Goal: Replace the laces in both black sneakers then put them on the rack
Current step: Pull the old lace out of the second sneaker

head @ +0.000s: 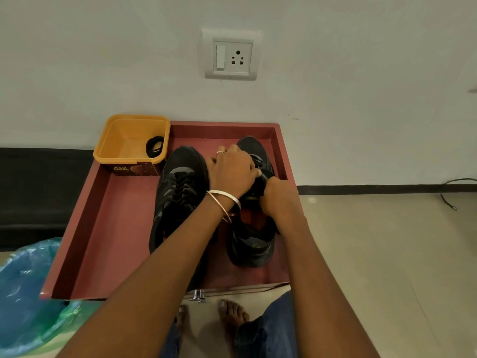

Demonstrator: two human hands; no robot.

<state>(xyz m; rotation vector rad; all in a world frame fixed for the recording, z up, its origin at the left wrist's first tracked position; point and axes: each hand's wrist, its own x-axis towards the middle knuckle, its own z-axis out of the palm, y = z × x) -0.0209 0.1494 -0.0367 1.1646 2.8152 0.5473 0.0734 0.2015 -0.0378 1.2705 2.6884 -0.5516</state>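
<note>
Black sneakers (178, 197), two, red tray (111, 215), both hands (232, 171) gripping one.

Both forearms are bare, with no sleeves showing. The left hand (231, 171) wears a thin silver ring (220, 152) on one finger, and two bangles (225, 202), one pale silver and one thinner and copper-toned, circle its wrist. At the bottom of the frame, blue denim jeans (273, 329) cover the legs above bare feet (232, 312).
</note>
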